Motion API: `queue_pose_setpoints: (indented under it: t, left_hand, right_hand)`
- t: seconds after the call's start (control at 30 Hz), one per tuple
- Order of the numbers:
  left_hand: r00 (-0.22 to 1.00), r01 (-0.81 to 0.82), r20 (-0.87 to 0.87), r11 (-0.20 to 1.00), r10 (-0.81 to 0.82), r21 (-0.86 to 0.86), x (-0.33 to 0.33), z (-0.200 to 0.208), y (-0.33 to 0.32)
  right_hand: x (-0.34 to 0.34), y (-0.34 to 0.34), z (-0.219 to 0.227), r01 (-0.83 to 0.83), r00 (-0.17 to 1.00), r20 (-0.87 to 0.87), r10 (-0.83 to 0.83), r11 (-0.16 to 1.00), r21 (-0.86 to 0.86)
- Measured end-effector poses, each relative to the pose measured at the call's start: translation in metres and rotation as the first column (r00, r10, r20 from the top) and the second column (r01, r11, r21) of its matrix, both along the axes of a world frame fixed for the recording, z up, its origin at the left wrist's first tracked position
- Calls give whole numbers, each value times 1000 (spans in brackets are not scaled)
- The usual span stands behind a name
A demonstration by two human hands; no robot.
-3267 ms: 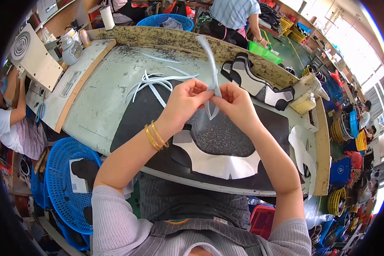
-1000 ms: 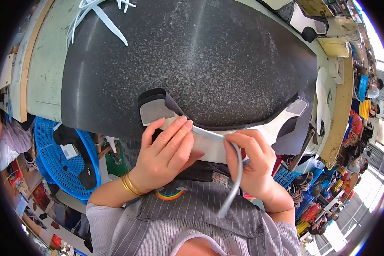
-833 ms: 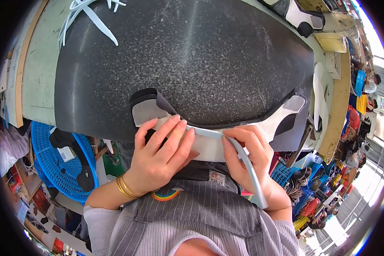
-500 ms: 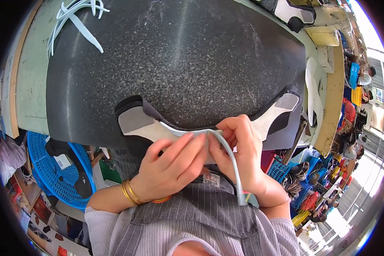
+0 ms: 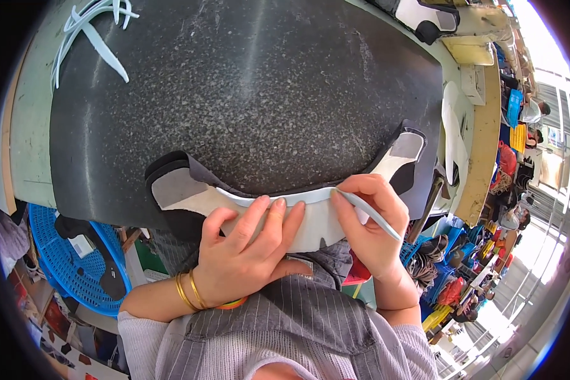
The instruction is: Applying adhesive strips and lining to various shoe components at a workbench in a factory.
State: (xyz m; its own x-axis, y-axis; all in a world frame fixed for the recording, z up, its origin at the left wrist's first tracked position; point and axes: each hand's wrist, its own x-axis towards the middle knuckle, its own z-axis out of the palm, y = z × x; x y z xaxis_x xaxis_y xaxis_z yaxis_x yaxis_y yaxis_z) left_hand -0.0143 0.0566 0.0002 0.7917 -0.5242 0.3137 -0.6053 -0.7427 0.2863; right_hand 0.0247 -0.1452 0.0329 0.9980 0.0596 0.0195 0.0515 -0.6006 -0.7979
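A curved black-and-white piece, seemingly a shoe upper (image 5: 180, 191), lies along the near edge of the dark board, its pale lining facing up. A narrow pale-blue strip (image 5: 316, 196) runs along its inward-curving far edge. My left hand (image 5: 244, 256) rests over the middle of the upper, fingers apart, with fingertips pressing on the strip. Farther right, my right hand (image 5: 375, 231) pinches the strip between thumb and forefinger at that edge. The strip's loose end sticks out past the right fingers, toward lower right. The right palm hides part of the upper.
The dark speckled board (image 5: 247, 114) covers most of a pale green table. More pale-blue strips (image 5: 98, 47) lie at the far left. Another upper (image 5: 422, 16) sits at the far right, and a white sheet piece (image 5: 450, 130) at the right edge. A blue basket (image 5: 85, 269) stands lower left.
My right hand has moved right along the edge, with more of the strip now lying flat on the upper. My left fingers have spread onto the strip. The loose end is shorter.
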Motion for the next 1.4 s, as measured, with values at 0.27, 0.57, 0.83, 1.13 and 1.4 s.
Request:
queue_pose_setpoints:
  t: [0.27,0.57,0.83,1.13,1.4]
  left_hand:
    - [998,48,44,990,-42,-133,15,0,-29]
    - [990,116,71,992,-119,38,23,12,-31]
    - [982,86,-173,993,-72,75,19,28,-60]
    - [985,128,-110,992,-129,-22,24,18,-78]
    - [990,110,-93,990,-101,93,27,22,-87]
  right_hand:
    - [-1,-7,-3,-61,998,27,62,997,-40]
    - [-8,-43,-6,38,999,11,-40,996,83]
    - [6,-43,-2,41,988,-149,-31,997,59]
    - [5,-73,-8,95,990,-118,-81,989,113]
    - [16,-74,-6,53,993,-100,-55,998,-24]
